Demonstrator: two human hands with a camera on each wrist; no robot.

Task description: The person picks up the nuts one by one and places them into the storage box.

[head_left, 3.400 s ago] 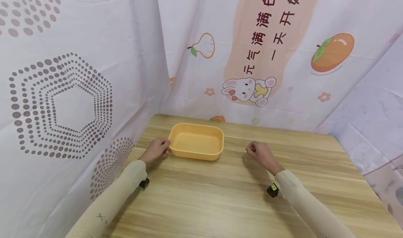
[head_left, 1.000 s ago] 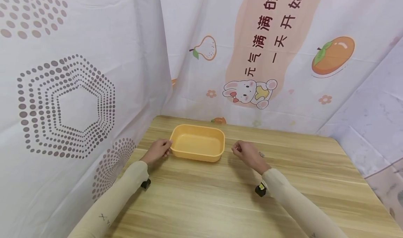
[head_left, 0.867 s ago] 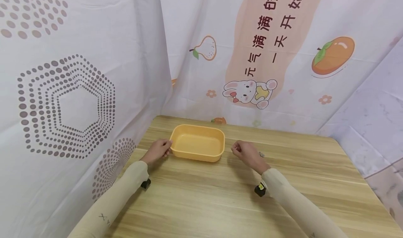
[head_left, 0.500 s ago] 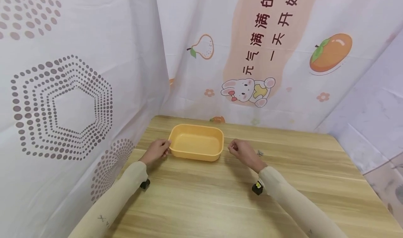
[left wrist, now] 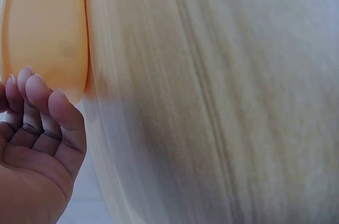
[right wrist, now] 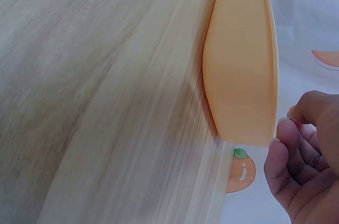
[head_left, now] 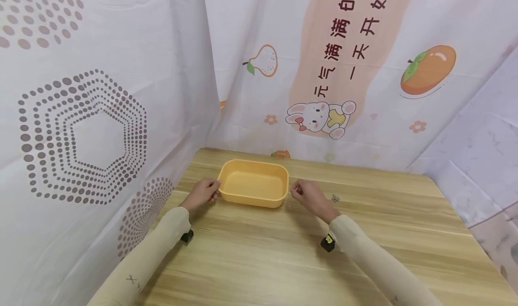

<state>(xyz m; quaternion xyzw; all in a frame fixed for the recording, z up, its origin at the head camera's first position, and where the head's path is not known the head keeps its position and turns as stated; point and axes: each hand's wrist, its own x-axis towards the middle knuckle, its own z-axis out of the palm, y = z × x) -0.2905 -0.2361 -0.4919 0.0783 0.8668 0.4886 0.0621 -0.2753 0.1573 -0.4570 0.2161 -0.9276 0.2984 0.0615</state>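
My left hand [head_left: 200,193] pinches the left end of the tray [head_left: 252,201], which sits flat toward the back of the desk [head_left: 259,256]. My right hand [head_left: 313,198] is curled at the right end; whether it grips the rim or is merely beside it, I can't tell. In the left wrist view, my thumb is mostly cut off and much of the tray is out of frame. In the right wrist view, the tray's inside is hidden and my palm is cropped. Behind my right hand, a grey mark [head_left: 335,198] on the desk is too small to make out. A black box [head_left: 328,243] pokes from under my right sleeve [head_left: 372,256]. A printed curtain [head_left: 243,27] hangs just behind the tray.
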